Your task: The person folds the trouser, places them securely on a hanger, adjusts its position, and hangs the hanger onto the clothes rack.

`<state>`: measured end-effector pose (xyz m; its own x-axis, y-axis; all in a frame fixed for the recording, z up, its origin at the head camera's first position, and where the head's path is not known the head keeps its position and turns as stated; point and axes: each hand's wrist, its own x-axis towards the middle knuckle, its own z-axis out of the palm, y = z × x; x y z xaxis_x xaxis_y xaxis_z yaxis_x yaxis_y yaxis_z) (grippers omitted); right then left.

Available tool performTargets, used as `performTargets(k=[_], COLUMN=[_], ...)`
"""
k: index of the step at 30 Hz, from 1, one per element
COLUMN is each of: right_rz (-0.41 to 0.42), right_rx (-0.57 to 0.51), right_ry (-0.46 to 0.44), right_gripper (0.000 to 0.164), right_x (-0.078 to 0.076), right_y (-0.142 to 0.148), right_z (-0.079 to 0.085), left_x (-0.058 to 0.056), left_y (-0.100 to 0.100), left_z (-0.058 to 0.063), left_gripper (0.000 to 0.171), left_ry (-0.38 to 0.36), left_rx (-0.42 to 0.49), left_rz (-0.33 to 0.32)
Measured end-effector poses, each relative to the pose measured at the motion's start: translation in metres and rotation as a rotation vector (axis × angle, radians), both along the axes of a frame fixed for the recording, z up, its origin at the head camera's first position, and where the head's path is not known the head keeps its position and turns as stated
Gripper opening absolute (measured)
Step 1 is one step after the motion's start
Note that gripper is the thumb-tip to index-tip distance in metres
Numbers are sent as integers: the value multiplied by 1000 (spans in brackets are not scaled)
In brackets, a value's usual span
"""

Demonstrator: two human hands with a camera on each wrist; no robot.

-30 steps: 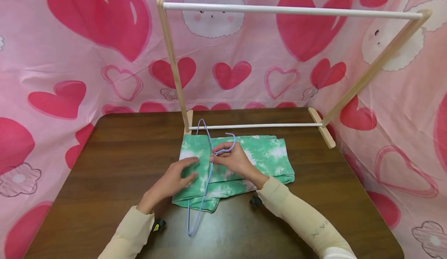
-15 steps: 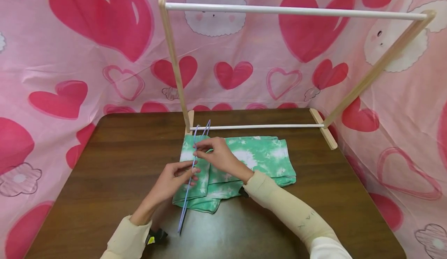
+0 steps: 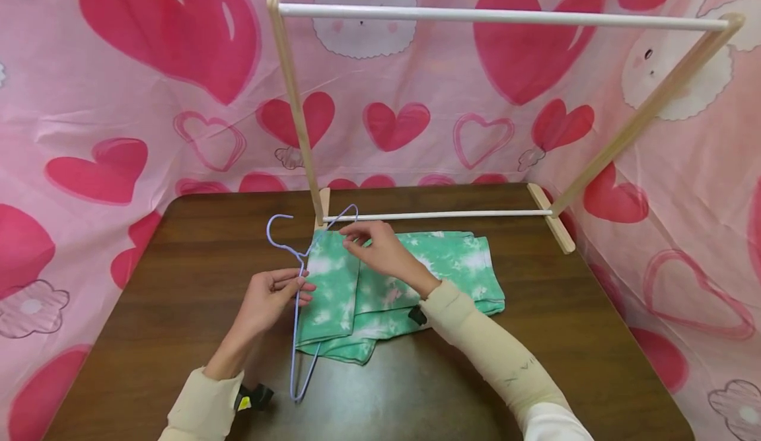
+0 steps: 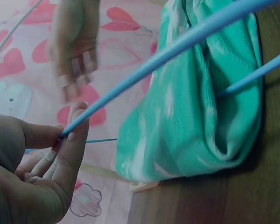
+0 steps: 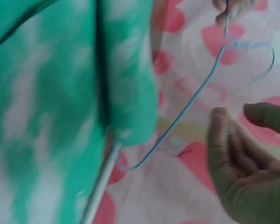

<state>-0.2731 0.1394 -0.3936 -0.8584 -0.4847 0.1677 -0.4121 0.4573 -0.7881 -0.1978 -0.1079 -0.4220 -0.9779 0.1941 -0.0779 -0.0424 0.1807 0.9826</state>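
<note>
A folded green-and-white tie-dye garment [image 3: 329, 292] lies on the table. My left hand [image 3: 266, 301] pinches one arm of a thin lavender clothes hanger [image 3: 294, 355] between thumb and fingers, at the garment's left edge. The hanger's hook points left, away from the cloth. In the left wrist view, the hanger's lower bar [image 4: 256, 74] runs into the garment's fold, where its middle is hidden. My right hand [image 3: 383, 256] hovers above the garment near the hanger's far end, fingers loosely bent with nothing in them; the right wrist view shows a gap between thumb and fingertips [image 5: 218, 116].
Behind the garment stands a rack with a white top rail [image 3: 499, 16], wooden posts [image 3: 294, 104] and a low white bar [image 3: 440, 215]. Its wooden feet [image 3: 553, 220] rest on the brown table [image 3: 202, 276]. A pink heart-patterned cloth [image 3: 196, 137] hangs behind and beside the table.
The hanger has swung left, its hook turning from right to left. My right hand has let go of it and drawn slightly back, while my left hand has taken hold and moved left.
</note>
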Motion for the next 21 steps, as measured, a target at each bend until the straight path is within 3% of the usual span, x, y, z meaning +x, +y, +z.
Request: performTargets(k=[4, 8, 11, 16, 21], right_rz=[-69, -39, -27, -70, -59], right_rx=[175, 283, 240, 141, 11], right_ry=[-204, -375, -425, -497, -619], right_gripper=[29, 42, 49, 35, 48], right_x=[1, 6, 9, 9, 5], right_y=[14, 14, 7, -3, -6], right_z=[-13, -34, -47, -57, -60], left_x=[1, 0, -1, -3, -7], left_y=[-4, -6, -9, -17, -23], left_z=[-3, -8, -13, -21, -25], left_gripper=[36, 36, 39, 46, 42], left_ry=[-33, -56, -94, -128, -142], left_rx=[46, 107, 127, 123, 154], left_rz=[43, 75, 94, 93, 108])
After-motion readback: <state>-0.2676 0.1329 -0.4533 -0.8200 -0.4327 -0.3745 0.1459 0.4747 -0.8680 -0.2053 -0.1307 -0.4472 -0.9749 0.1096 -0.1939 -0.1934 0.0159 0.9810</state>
